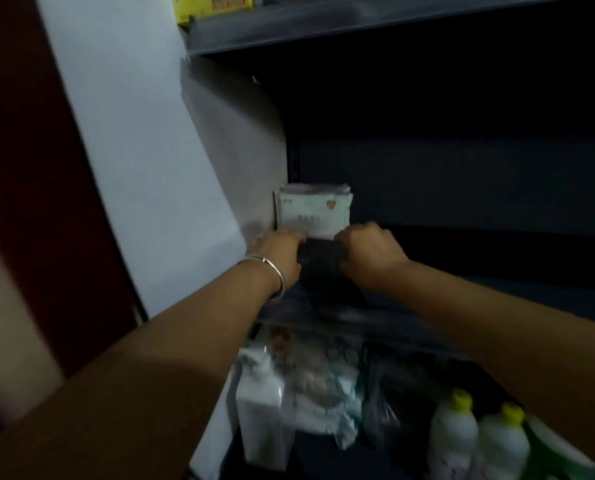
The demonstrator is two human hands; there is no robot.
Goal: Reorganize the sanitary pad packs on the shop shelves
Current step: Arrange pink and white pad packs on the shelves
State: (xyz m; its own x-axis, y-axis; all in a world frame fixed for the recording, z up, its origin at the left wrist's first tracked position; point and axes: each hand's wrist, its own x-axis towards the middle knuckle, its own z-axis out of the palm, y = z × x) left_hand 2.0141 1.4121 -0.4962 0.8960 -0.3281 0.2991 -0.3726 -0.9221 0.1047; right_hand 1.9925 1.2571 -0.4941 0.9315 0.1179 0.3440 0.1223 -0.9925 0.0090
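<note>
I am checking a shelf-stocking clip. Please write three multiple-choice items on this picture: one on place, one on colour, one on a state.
1. Where do the packs stand?
A. at the shelf's left end
B. at its right end
C. on the floor

2. What colour are the bottle caps?
A. red
B. yellow
C. blue

3. What do the left hand and right hand do?
A. hang idle
B. hold a bottle
C. grip a dark item before the packs

Answers: 1 A, the packs touch the left side panel. 2 B, the caps look yellow. 3 C, both hands flank the item.

Two yellow-capped bottles [479, 434], two hands [327, 251]
</note>
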